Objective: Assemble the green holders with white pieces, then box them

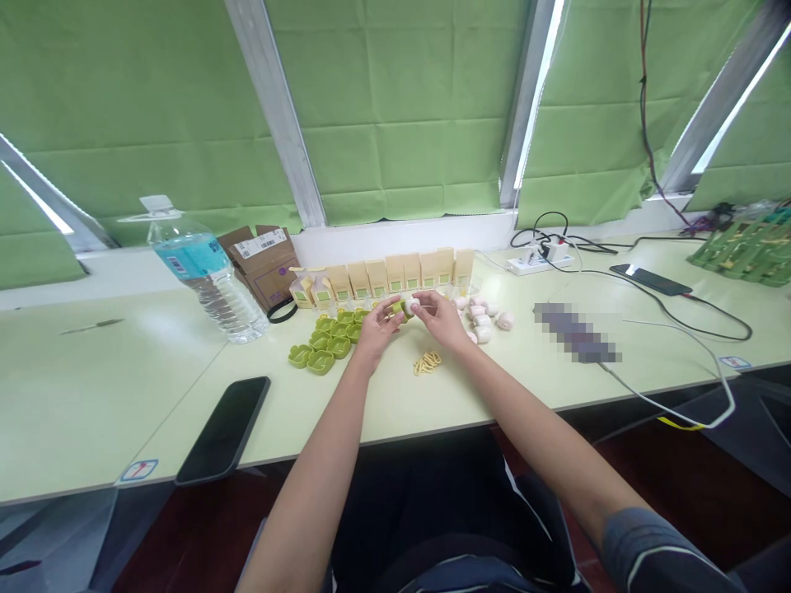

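Above the table's middle, my left hand (375, 331) is closed around a small green piece (399, 308). My right hand (440, 317) pinches a small whitish rounded piece (412, 305) right against it; whether the two are joined I cannot tell. Several green cup-like pieces (338, 346) with wavy outlines lie grouped beside my left hand. Right of my right hand lies a cluster of pale pink rounded pieces (482, 321). A small pile of yellow loops (427, 362) rests on the table between my forearms.
Behind my hands stands a row of small beige cartons (376, 278). A large water bottle (210, 276) and a brown cardboard box (263, 263) are at the left. Phones (226, 428) (651, 279), a power strip (540, 259) and trailing cables (729, 387) also lie about.
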### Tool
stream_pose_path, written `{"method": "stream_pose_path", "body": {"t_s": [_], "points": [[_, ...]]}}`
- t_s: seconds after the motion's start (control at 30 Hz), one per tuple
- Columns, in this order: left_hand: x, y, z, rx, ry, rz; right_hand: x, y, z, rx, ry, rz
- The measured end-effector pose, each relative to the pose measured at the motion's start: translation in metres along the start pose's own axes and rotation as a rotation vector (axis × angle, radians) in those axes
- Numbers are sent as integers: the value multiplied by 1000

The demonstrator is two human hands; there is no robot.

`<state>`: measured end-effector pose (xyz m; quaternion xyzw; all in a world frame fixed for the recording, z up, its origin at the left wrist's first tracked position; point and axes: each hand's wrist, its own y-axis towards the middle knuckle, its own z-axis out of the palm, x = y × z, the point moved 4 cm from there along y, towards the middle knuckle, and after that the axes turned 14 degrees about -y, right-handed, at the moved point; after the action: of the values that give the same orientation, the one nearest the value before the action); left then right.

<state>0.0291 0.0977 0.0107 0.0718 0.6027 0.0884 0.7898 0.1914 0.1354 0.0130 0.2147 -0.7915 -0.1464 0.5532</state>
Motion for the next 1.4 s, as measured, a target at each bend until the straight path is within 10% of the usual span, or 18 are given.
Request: {"method": "stream_pose_path", "body": {"t_s": [1.4], "points": [[14,7,-2,68,94,4,17,-9,7,63,-296,-214]]}}
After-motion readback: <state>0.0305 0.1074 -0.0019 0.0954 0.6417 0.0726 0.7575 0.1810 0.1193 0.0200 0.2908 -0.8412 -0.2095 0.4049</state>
